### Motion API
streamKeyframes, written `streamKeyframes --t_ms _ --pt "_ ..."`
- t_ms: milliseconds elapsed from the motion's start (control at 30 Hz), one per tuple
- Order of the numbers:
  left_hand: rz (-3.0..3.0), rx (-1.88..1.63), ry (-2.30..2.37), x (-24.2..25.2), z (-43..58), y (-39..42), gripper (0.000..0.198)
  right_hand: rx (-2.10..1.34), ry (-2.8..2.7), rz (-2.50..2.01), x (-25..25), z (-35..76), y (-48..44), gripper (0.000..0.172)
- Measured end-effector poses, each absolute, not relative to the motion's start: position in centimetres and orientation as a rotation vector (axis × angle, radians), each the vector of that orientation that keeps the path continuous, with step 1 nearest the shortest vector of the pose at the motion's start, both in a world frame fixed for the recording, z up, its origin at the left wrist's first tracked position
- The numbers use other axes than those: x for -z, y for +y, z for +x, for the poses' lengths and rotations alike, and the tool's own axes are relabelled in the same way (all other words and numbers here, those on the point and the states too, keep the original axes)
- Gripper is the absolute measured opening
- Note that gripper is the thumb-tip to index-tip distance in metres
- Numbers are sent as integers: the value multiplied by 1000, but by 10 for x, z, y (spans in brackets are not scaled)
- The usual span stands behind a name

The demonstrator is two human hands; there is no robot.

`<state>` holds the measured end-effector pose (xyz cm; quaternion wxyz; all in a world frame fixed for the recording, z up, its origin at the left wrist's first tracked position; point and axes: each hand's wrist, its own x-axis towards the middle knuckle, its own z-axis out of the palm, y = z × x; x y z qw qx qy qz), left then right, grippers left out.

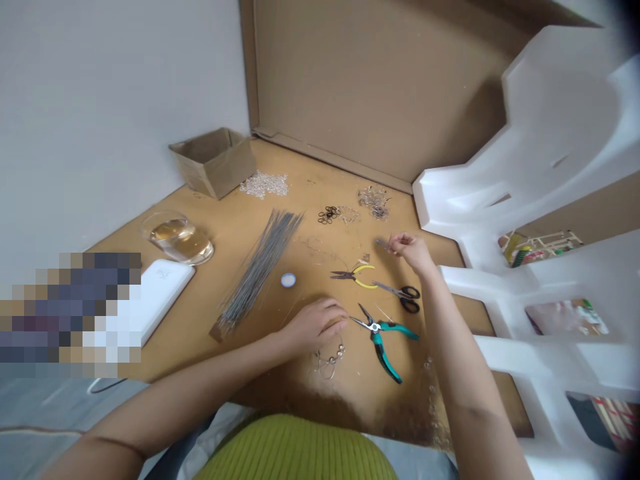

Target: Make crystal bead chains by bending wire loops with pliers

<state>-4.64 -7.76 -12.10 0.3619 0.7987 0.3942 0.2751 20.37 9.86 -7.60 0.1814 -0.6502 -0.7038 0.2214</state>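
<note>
Right hand (411,249): raised above the far right of the counter (310,179), thumb and forefinger pinched on a small grey piece (381,243), exact kind too small to tell. Left hand (315,325): palm down at the near middle, fingers bent and close together over the upper part of a beaded wire loop (331,360); whether gripping it or merely resting there, cannot tell. Just right of the left fingertips: green-handled pliers (375,328), jaws spread. Beyond these: yellow-handled pliers (356,273), jaws nearly together, and black-handled scissors (400,293), near each other. Farther back: black rings (329,215) and a heap of small metal bits (374,200). To the left: bundle of grey wires (263,270), small round lid-like disc (288,280), glass of pale liquid (185,239). Risks, as judged: loss of the small grey piece among the similar-coloured bits, from a loosened pinch; shedding of beads, from tilting the loop with an unsecured wire end; a pricked left finger, from drifting onto the plier tips; a spill over the wires, from a wide leftward sweep against the glass.
</note>
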Motion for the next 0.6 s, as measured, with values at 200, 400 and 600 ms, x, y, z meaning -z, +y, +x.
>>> streamKeyframes --t_ms 200,400,600 --pt "1928 -846 1091 115 -50 -72 24 -577 -1862 -1888 90 211 76 26" --pt "1895 -824 1103 123 -46 -71 23 -309 -1954 -2222 95 225 81 22" --pt "1896 -815 1125 126 -47 -71 23 -211 -2076 -2398 91 220 86 26"
